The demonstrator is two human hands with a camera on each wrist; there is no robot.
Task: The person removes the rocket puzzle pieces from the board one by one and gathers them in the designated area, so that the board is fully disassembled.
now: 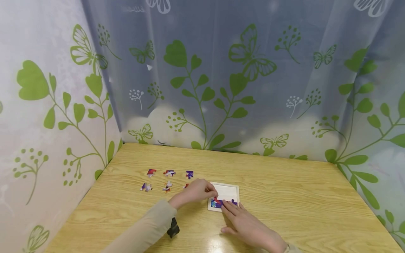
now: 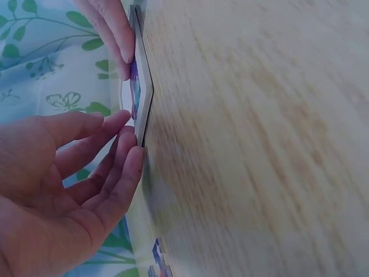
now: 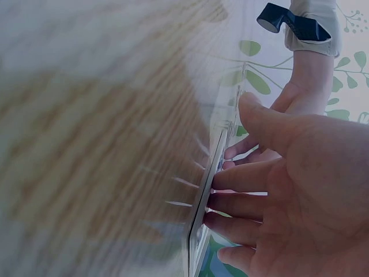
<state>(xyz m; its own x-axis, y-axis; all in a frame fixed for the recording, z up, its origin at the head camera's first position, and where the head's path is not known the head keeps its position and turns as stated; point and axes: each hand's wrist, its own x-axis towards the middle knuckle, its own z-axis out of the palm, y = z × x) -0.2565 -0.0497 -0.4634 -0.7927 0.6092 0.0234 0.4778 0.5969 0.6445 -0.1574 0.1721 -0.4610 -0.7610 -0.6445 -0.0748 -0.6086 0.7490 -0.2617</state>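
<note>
A small white puzzle tray lies on the table, with joined red, blue and purple jigsaw pieces along its near side. My left hand is at the tray's left edge, fingers bent, tips beside the red part of the pieces. In the left wrist view, the left thumb stands apart from the fingertips, and no piece shows between them. My right hand reaches in from the near right; its straight fingers rest on the pieces inside the tray and cover part of them.
Several loose jigsaw pieces lie in two rows left of the tray, among them a red one and a purple one. One is partly hidden behind the left hand. A patterned curtain stands behind the wooden table.
</note>
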